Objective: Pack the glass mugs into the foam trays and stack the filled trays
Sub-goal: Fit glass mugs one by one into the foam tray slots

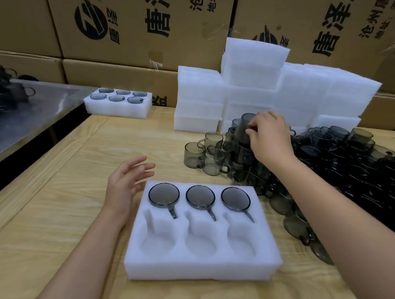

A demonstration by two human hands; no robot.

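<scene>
Head view takes in a wall of printed cardboard cartons [137, 21] behind a pale wooden bench [39, 205]. Empty white foam trays [252, 82] stand stacked along the bench's far edge, and in front of them a dark heap of smoky glass mugs [360, 171] spreads along the right edge. Close to the near edge lies an open foam tray [198, 268]: three mugs [200, 196] sit in its far row with handles pointing toward the near row, whose three pockets are bare. A filled tray [117, 110] with six mugs rests at the bench's far left corner. The left hand [127, 185] hovers beside the open tray's far left corner, fingers spread and holding nothing. The right hand [269, 137] reaches into the heap, its fingers curled on the rim of one upright mug [244, 127].
</scene>
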